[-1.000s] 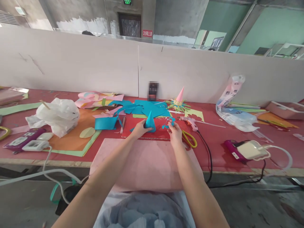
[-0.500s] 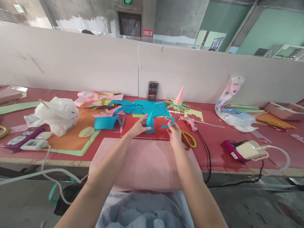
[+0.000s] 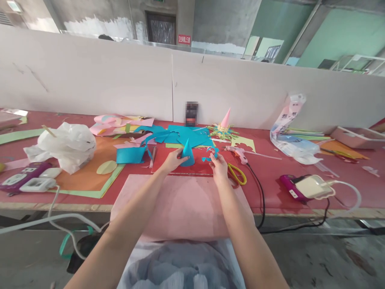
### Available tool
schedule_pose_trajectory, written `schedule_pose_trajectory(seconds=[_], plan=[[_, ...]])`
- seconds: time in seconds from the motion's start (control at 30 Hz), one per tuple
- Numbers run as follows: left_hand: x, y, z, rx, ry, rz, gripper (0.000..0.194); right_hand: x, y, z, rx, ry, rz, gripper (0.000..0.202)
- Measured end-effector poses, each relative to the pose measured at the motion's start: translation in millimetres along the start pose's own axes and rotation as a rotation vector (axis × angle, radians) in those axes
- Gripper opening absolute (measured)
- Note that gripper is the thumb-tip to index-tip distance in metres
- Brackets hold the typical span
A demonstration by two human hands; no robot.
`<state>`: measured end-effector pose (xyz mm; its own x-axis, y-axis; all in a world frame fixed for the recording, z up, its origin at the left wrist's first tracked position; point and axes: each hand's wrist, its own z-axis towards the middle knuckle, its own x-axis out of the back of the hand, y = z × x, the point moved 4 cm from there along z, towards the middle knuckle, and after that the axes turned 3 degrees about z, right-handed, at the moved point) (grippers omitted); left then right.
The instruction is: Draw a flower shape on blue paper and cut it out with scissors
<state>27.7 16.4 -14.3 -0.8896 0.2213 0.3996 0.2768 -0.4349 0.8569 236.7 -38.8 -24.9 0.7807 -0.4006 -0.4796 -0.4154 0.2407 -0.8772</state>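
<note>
A blue paper cone [image 3: 188, 155] stands point up on the red sheet [image 3: 200, 167]. My left hand [image 3: 174, 160] is closed on its left side, the thumb across the front. To the right, my right hand [image 3: 219, 163] pinches a curly-edged blue paper cutout [image 3: 214, 153] between thumb and fingers, a little apart from the cone. Behind the hands lie blue paper sheets [image 3: 194, 136] with cut edges. A pink paper cone [image 3: 225, 119] with a yellow and green strip fringe round its base stands further back.
Yellow-handled scissors [image 3: 237, 175] and a pink glue gun [image 3: 240, 154] with a black cord lie to the right. A blue paper band [image 3: 130, 155], a white plastic bag [image 3: 70, 142] and a purple power strip [image 3: 25, 176] are on the left. A pale partition [image 3: 120, 80] rises behind.
The view has shifted slightly. The blue cone now stands straighter, and my left thumb sits further left on it. My right hand still holds the cutout in about the same place.
</note>
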Motion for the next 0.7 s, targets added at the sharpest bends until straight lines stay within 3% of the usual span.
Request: schedule_pose_trajectory(seconds=[0.33,0.7], plan=[[-1.6,-7,1,0.021,-0.009,0.014,0.052,0,-1,0,-0.003,0.006,-0.032,0.036],[-1.6,-14,2,0.014,-0.019,0.175,0.055,-1,-1,0,0.002,0.003,-0.020,0.037]])
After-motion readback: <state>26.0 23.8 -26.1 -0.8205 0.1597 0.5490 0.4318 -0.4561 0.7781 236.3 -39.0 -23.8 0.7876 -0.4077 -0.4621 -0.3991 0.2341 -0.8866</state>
